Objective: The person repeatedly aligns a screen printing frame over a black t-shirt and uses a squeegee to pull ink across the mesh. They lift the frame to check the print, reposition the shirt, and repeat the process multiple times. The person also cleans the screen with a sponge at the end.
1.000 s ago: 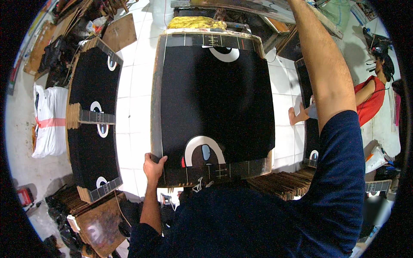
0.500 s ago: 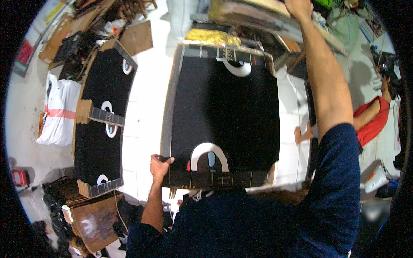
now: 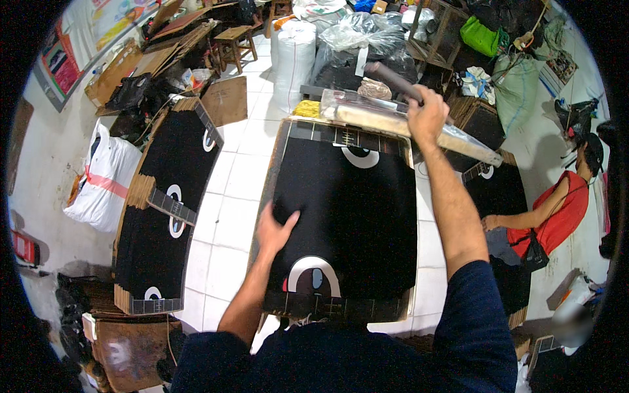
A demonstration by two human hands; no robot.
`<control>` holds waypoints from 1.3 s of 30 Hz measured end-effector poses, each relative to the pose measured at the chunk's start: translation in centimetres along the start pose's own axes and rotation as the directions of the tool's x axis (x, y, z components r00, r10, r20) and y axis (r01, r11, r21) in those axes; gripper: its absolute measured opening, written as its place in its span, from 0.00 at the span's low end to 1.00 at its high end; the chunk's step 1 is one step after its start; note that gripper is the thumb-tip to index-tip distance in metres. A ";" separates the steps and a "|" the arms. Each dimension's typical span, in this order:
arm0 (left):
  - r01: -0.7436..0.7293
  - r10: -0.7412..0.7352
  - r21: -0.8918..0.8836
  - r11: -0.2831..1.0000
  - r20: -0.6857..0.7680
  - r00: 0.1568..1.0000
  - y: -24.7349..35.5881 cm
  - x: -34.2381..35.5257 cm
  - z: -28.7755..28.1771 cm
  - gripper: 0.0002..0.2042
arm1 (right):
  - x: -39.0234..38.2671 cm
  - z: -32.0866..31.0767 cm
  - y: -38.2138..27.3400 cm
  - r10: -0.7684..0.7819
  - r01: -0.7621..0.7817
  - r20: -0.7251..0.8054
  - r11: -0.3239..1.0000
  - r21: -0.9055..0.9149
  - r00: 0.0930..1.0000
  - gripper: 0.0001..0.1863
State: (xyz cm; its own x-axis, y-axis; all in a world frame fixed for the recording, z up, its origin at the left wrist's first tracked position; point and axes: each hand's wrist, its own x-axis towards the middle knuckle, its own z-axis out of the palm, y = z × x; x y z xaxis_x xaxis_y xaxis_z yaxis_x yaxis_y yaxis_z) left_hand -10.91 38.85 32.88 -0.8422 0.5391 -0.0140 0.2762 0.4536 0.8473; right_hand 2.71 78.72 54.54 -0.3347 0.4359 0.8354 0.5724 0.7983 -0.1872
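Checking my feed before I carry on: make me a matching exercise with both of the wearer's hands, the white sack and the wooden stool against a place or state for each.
1. left hand
2. right hand
3. white sack
4. wooden stool

A. standing on white floor tiles, upper left
B. closed around a dark bar
C. over the left part of the black cloth, thumb spread
D. crossed by a reddish band

Pairs: 1-C, 2-B, 3-D, 4-A
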 end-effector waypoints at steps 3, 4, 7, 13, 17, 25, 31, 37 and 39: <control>0.139 -0.008 -0.811 0.568 0.163 0.987 10.1 4.5 4.0 0.39 | -6.5 -0.2 0.1 -0.062 0.067 -0.057 0.994 0.088 0.996 0.19; 0.315 -0.032 -0.924 0.219 0.316 0.948 12.5 5.8 4.9 0.40 | -8.9 -0.1 0.0 -0.042 0.044 -0.023 0.995 0.094 0.999 0.19; 0.463 -0.366 -0.886 0.039 0.418 0.832 14.4 6.0 7.9 0.41 | -16.2 0.5 -0.5 -0.004 0.014 -0.049 0.979 0.203 0.999 0.18; 0.637 -0.645 -0.767 0.080 0.447 0.620 2.8 3.3 12.3 0.40 | -22.8 4.1 2.2 0.047 -0.068 0.316 0.996 0.054 0.948 0.19; 0.137 -0.136 -0.014 0.990 -0.257 0.957 -2.5 1.7 14.0 0.40 | -21.0 9.8 5.6 0.058 -0.070 0.542 0.998 0.000 0.838 0.20; -0.370 0.340 0.473 0.800 0.152 0.928 -3.5 2.2 14.1 0.62 | -14.3 22.4 9.1 -0.032 0.063 0.566 0.997 -0.035 0.824 0.21; -0.338 0.289 0.508 0.792 0.176 0.941 -3.5 2.2 14.2 0.62 | -12.9 26.2 8.6 -0.009 0.049 0.655 0.998 -0.043 0.756 0.26; -0.361 0.320 0.525 0.771 0.172 0.932 -3.5 1.9 14.5 0.63 | -15.0 24.3 8.6 -0.269 0.186 0.635 0.963 0.195 0.724 0.22; -0.363 0.324 0.535 0.763 0.170 0.931 -3.5 1.9 14.6 0.62 | -15.6 22.9 8.8 -0.349 0.233 0.602 0.936 0.264 0.718 0.20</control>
State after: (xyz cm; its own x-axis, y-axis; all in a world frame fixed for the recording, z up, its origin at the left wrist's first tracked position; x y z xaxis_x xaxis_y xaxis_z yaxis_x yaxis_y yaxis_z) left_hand -6.71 48.66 22.11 -0.6154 0.7693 0.1714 0.7645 0.5298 0.3672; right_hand -4.18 88.50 28.04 -0.8908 0.2847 0.3543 0.2598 0.9585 -0.1170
